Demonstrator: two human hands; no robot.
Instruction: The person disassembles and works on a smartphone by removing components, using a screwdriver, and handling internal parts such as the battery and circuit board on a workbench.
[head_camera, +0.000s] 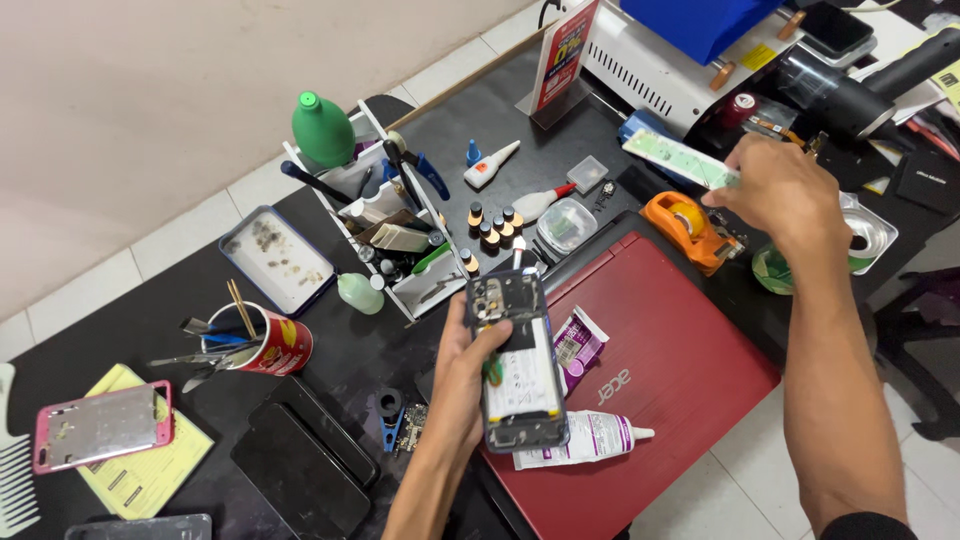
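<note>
2 hands are working apart: I am gripping the opened phone (512, 360) in my left hand (468, 375), its long axis running toward the white tool rack (385, 215), just above the red laptop (650, 390). My right hand (785, 195) is pinching a pale green strip (680, 158), reaching well beyond the laptop's far corner, past the orange tape dispenser (688, 228).

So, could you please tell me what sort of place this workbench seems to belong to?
Most likely a phone repair bench. The left hand holds an opened phone with its insides bare, a white rack holds tools and small bottles, and a red cup is stuffed with tweezers. The right hand grips a pale green strip.
</note>
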